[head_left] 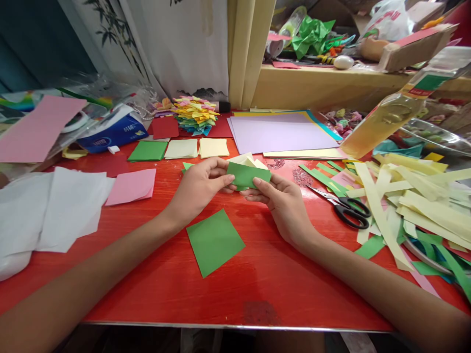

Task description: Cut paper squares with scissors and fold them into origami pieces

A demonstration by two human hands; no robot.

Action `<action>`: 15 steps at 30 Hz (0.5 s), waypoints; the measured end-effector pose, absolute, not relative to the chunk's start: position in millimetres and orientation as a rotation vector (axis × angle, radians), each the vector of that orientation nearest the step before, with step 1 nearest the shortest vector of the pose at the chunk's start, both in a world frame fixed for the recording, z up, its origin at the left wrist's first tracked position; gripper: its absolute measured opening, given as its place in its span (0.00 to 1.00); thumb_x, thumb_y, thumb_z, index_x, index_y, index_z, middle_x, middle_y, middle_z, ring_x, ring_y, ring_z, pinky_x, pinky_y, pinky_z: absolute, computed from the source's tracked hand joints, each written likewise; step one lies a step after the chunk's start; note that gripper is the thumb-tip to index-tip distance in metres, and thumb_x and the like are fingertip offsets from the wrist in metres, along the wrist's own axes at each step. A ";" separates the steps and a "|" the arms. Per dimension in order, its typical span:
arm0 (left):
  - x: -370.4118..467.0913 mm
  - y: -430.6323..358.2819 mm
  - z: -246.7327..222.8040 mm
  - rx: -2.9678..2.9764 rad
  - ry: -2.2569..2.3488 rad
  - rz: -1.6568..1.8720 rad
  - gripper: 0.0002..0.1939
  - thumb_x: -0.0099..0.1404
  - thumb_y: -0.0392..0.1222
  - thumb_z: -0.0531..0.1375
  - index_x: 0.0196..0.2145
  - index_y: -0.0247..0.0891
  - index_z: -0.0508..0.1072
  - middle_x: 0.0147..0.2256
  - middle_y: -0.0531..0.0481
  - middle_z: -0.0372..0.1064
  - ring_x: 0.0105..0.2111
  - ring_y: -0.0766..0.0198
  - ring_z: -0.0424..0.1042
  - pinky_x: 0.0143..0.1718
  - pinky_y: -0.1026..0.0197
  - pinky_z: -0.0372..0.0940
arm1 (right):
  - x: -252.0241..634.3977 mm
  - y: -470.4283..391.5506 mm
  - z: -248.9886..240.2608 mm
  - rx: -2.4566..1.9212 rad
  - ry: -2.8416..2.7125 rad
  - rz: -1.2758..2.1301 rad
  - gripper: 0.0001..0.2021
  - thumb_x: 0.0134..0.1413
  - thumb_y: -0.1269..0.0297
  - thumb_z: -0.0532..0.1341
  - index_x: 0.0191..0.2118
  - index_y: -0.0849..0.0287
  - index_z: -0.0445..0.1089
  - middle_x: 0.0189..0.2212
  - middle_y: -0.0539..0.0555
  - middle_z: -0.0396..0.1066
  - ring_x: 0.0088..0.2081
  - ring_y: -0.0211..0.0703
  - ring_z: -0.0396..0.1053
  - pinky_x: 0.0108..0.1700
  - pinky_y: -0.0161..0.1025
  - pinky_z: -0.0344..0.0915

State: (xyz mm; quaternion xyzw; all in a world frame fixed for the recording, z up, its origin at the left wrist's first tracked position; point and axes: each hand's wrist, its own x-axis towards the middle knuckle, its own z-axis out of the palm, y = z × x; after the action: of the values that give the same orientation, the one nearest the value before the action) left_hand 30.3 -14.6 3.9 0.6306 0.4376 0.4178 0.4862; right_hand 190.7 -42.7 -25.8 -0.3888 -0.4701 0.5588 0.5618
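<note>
Between my two hands is a folded green sheet of paper (pixel 247 172), raised a little above the red table. My left hand (pixel 200 189) pinches its left end between thumb and fingers. On its right end, my right hand (pixel 281 201) grips the lower edge, thumb on the near face. Just behind the held sheet some cream paper pieces (pixel 246 158) show, partly hidden by it. A flat green paper square (pixel 216 243) lies on the table nearer to me, apart from both hands. A green corner of paper (pixel 187 166) peeks out behind my left hand.
Scissors (pixel 349 211) with black handles lie beside a heap of paper strips (pixel 423 206) at right, near a tilted bottle (pixel 397 110). Stacks of green squares (pixel 148 151) and lilac sheets (pixel 279 132) sit behind. White sheets (pixel 69 208) and pink squares (pixel 131 186) are at left.
</note>
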 end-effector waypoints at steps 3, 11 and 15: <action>30.8 -14.7 4.2 1.552 1.069 0.978 0.07 0.58 0.37 0.59 0.35 0.36 0.68 0.31 0.50 0.73 0.28 0.66 0.73 0.35 0.62 0.68 | 192.1 -41.3 -27.2 -0.915 -1.100 1.313 0.09 0.52 0.62 0.60 0.37 0.61 0.69 0.34 0.53 0.72 0.31 0.37 0.73 0.39 0.36 0.71; 29.3 -11.4 0.0 1.589 1.003 0.918 0.08 0.59 0.35 0.56 0.38 0.35 0.68 0.35 0.48 0.74 0.33 0.65 0.74 0.37 0.61 0.69 | 193.6 -38.9 -27.4 -0.951 -1.112 1.284 0.10 0.51 0.61 0.61 0.37 0.61 0.69 0.34 0.52 0.73 0.31 0.36 0.73 0.39 0.37 0.71; 29.0 -10.8 -1.1 1.575 0.997 0.921 0.08 0.59 0.35 0.56 0.38 0.35 0.67 0.33 0.49 0.74 0.30 0.66 0.74 0.36 0.62 0.69 | 193.1 -38.2 -26.6 -0.906 -1.092 1.269 0.09 0.50 0.63 0.61 0.38 0.61 0.68 0.34 0.51 0.73 0.32 0.36 0.72 0.40 0.36 0.70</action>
State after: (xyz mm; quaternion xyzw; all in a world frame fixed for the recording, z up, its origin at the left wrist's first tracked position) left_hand 29.0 -10.8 -1.1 0.6530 0.4135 0.3820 0.5067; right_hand 193.1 -38.2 -26.6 -0.3877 -0.4672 0.5430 0.5802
